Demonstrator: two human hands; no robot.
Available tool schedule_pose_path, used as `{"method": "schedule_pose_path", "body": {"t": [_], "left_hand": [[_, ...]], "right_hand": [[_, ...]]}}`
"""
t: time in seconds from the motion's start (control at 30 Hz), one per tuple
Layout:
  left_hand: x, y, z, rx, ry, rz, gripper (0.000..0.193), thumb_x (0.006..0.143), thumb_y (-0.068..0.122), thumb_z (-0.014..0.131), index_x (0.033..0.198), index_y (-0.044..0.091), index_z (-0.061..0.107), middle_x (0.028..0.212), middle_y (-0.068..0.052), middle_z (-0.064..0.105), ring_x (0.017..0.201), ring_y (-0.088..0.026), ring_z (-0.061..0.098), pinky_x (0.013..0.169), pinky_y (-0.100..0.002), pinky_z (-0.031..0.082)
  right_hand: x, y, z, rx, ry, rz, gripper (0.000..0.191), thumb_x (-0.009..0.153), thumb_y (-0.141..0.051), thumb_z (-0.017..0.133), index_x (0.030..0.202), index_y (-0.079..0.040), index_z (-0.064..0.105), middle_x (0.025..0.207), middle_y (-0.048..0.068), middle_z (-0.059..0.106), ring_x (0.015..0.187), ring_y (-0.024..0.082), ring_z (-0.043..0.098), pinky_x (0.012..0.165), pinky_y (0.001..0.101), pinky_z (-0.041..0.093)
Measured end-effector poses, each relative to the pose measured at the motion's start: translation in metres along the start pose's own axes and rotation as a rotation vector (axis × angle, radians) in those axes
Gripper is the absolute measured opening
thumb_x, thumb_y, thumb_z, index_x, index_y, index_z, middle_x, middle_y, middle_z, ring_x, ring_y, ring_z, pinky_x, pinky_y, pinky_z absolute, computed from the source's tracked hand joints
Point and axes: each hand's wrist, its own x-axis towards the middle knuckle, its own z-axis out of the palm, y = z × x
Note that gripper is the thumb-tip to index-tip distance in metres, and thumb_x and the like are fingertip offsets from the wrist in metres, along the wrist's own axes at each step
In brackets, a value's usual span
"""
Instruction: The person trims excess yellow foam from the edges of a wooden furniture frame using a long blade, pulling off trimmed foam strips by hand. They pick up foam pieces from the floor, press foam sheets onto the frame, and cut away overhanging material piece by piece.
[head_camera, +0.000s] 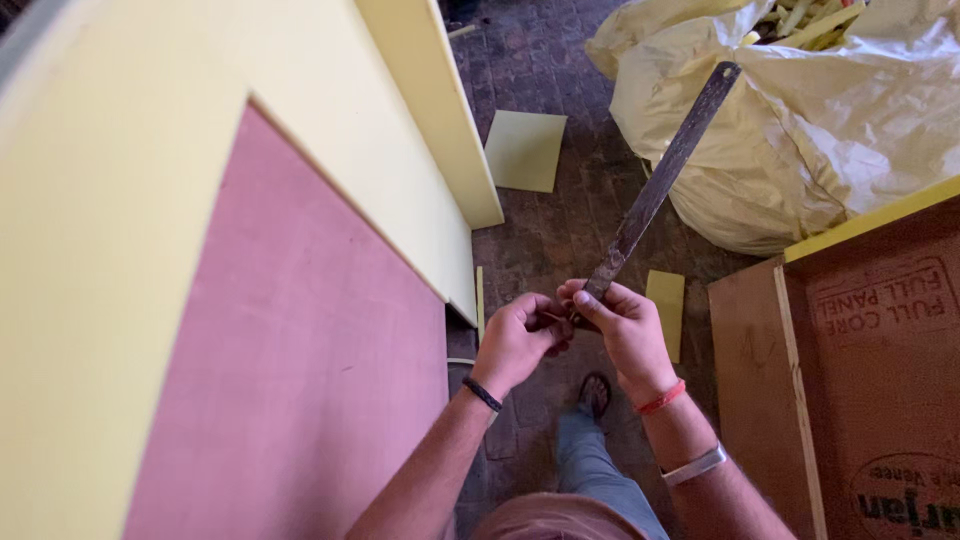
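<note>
- Gripping the near end of a long, worn metal blade (660, 180), the right hand (625, 325) is closed around it, thumb pressed on top.
- The blade is held slanting up and away over the brick floor (560, 220), its far tip seen against a pale plastic sack (800, 130).
- The left hand (520, 335) is curled shut just beside the right, its fingertips pinched at the blade's lower end; whether something small is held there cannot be told.
- A yellow-edged reddish board (300, 340) is seen at left, a brown plywood panel (860, 370) at right.
- Two yellow offcuts (525, 150) are lying on the floor.
</note>
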Motion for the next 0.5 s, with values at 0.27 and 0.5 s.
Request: {"method": "schedule_pose_path", "body": {"t": [0.27,0.5], "left_hand": [[0.223,0.004,0.007,0.116,0.019,0.049,0.006,0.093,0.006,0.075,0.096,0.001,0.071,0.086,-0.004,0.076,0.078,-0.009,0.072,0.069,-0.026,0.06],[0.375,0.032,-0.026,0.039,0.067,-0.02,0.013,0.099,0.015,0.063,0.099,0.007,0.074,0.086,-0.002,0.076,0.071,-0.009,0.073,0.064,-0.024,0.06]], "right_hand": [[0.221,-0.033,-0.072,0.081,-0.078,0.094,0.021,0.096,-0.014,0.071,0.114,-0.006,0.078,0.088,-0.003,0.069,0.07,0.006,0.058,0.062,0.0241,0.049],[0.383,-0.077,-0.087,0.043,-0.106,0.146,0.021,0.095,-0.015,0.071,0.113,-0.006,0.078,0.083,-0.002,0.069,0.066,0.006,0.057,0.06,0.0237,0.047]]}}
